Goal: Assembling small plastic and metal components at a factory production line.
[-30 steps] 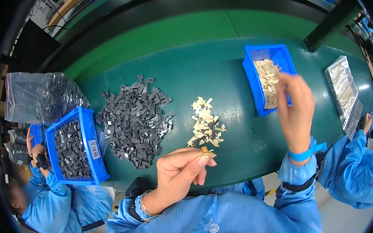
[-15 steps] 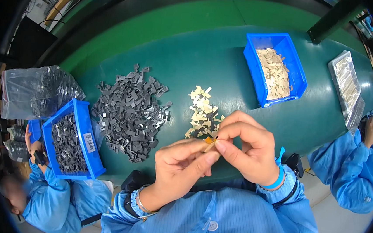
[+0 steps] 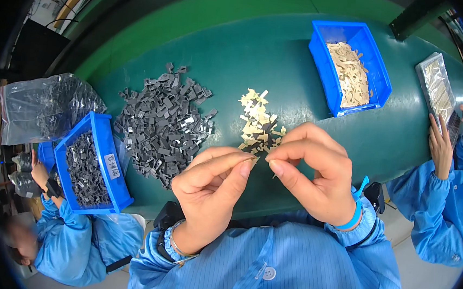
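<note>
Above the near edge of the table, my left hand (image 3: 210, 189) is closed in a pinch, thumb against forefinger. A tiny piece shows at its fingertips, too small to name. Just to its right, my right hand (image 3: 316, 175) also pinches, with a thin sliver barely showing under the thumb. A small gap separates the two sets of fingertips. Beyond them lies a loose pile of cream-coloured strips (image 3: 255, 116), mixed with some dark pieces. Left of that spreads a large heap of small dark grey plastic parts (image 3: 162, 123).
A blue bin (image 3: 378, 88) with tan strips stands at the far right. Another blue bin (image 3: 124, 193) of dark parts is at the left, beside a clear plastic bag (image 3: 27, 112). A co-worker's hand (image 3: 440, 147) touches a wrapped tray (image 3: 435, 79). A second person (image 3: 79, 246) sits at left.
My fingertips have drawn apart, the left hand shifting left and the right hand slightly right. The orange-and-tan piece between them no longer shows. The right co-worker's hands have reached onto the tray.
</note>
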Action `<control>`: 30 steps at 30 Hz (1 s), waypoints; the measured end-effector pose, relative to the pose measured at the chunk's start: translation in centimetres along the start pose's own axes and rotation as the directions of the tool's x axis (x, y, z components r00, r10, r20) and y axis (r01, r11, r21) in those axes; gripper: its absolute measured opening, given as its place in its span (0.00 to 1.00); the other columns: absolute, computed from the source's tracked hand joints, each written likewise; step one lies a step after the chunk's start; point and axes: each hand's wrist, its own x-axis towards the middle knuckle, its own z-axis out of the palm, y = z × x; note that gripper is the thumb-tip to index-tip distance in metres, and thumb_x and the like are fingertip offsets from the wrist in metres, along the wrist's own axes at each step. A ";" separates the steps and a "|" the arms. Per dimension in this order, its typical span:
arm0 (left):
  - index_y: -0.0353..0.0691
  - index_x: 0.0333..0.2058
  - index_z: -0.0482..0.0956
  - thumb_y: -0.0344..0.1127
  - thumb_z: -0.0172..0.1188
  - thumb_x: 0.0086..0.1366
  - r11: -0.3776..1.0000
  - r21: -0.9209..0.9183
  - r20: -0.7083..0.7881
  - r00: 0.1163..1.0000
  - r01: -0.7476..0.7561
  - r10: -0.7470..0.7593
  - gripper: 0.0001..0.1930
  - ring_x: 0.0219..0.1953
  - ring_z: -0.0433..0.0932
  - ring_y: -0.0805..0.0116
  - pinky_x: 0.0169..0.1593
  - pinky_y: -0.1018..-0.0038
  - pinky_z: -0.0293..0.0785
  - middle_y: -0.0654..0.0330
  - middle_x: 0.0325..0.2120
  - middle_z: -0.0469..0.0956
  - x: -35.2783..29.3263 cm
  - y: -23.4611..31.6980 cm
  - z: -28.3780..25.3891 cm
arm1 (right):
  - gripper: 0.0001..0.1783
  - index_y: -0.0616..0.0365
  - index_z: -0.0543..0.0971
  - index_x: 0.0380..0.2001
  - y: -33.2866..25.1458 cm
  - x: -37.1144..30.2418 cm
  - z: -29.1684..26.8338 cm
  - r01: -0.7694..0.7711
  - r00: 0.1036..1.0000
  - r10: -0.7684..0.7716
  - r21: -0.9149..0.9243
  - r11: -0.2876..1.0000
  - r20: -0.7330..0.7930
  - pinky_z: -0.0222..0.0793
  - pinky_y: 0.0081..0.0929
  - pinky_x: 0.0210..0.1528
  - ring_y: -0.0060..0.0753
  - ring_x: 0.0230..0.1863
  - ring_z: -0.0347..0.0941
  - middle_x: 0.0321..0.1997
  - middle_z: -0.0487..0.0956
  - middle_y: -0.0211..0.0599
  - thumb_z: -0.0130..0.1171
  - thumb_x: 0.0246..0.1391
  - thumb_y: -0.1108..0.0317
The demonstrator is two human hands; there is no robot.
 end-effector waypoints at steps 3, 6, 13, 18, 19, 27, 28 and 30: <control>0.31 0.32 0.79 0.21 0.59 0.52 0.999 0.028 -0.018 0.999 -0.032 0.033 0.07 0.29 0.70 0.78 0.28 0.87 0.65 0.57 0.32 0.72 0.0 -0.1 0.3 | 0.06 0.60 0.77 0.26 0.1 -0.5 0.5 -0.025 0.999 0.025 0.001 1.000 0.029 0.60 0.24 0.30 0.31 0.26 0.68 0.25 0.72 0.33 0.60 0.41 0.75; 0.32 0.33 0.79 0.21 0.60 0.51 0.965 0.192 0.042 0.984 -0.176 0.171 0.09 0.28 0.68 0.78 0.26 0.87 0.63 0.59 0.32 0.70 0.1 -0.1 0.3 | 0.05 0.61 0.77 0.26 0.6 -0.7 1.0 -0.048 0.999 0.049 0.031 0.998 -0.008 0.59 0.24 0.31 0.31 0.26 0.68 0.24 0.72 0.33 0.60 0.41 0.75; 0.33 0.34 0.79 0.21 0.60 0.50 0.991 0.079 0.009 0.994 -0.109 0.108 0.10 0.28 0.66 0.77 0.31 0.85 0.62 0.60 0.32 0.67 0.0 -0.9 0.6 | 0.05 0.63 0.76 0.27 0.6 -0.5 1.0 -0.056 0.998 0.060 0.128 0.990 -0.025 0.60 0.19 0.25 0.22 0.21 0.66 0.26 0.72 0.33 0.59 0.42 0.77; 0.30 0.33 0.77 0.23 0.57 0.54 0.859 -0.436 0.089 0.962 0.269 -0.257 0.07 0.30 0.65 0.74 0.29 0.80 0.63 0.60 0.34 0.66 0.2 -0.6 0.9 | 0.04 0.63 0.76 0.25 0.7 -0.2 1.0 -0.086 0.994 0.100 0.233 0.969 -0.048 0.62 0.16 0.24 0.18 0.21 0.66 0.26 0.72 0.34 0.57 0.41 0.80; 0.30 0.33 0.77 0.23 0.57 0.54 0.857 -0.441 0.094 0.963 0.267 -0.251 0.07 0.30 0.65 0.74 0.29 0.80 0.63 0.60 0.34 0.66 0.3 -0.4 1.0 | 0.05 0.63 0.76 0.25 0.9 0.0 0.7 -0.050 0.996 0.064 0.184 0.982 -0.067 0.62 0.16 0.23 0.18 0.22 0.66 0.26 0.72 0.34 0.56 0.40 0.80; 0.33 0.30 0.74 0.28 0.55 0.55 0.935 -0.343 -0.081 0.989 0.089 -0.123 0.05 0.29 0.64 0.73 0.29 0.78 0.62 0.60 0.34 0.65 0.3 0.7 -1.1 | 0.02 0.58 0.73 0.19 2.6 4.4 -9.9 -0.040 0.959 -0.217 -0.840 0.542 -0.185 0.60 0.27 0.28 0.34 0.23 0.67 0.22 0.72 0.33 0.55 0.41 0.74; 0.36 0.28 0.73 0.31 0.55 0.56 0.957 -0.272 -0.072 0.989 0.103 -0.127 0.05 0.29 0.63 0.74 0.29 0.79 0.60 0.63 0.34 0.65 0.3 0.7 -1.1 | 0.02 0.58 0.73 0.19 3.3 4.6 -10.9 -0.041 0.959 -0.218 -0.845 0.534 -0.184 0.60 0.27 0.28 0.34 0.23 0.67 0.22 0.72 0.33 0.55 0.41 0.74; 0.37 0.28 0.72 0.31 0.56 0.55 0.959 -0.264 -0.078 0.989 0.103 -0.128 0.05 0.29 0.63 0.74 0.29 0.79 0.60 0.63 0.33 0.64 0.2 0.7 -1.3 | 0.02 0.56 0.74 0.22 4.2 4.8 -12.0 0.031 0.977 -0.207 -0.935 0.352 -0.045 0.59 0.28 0.32 0.35 0.25 0.68 0.23 0.73 0.32 0.56 0.41 0.73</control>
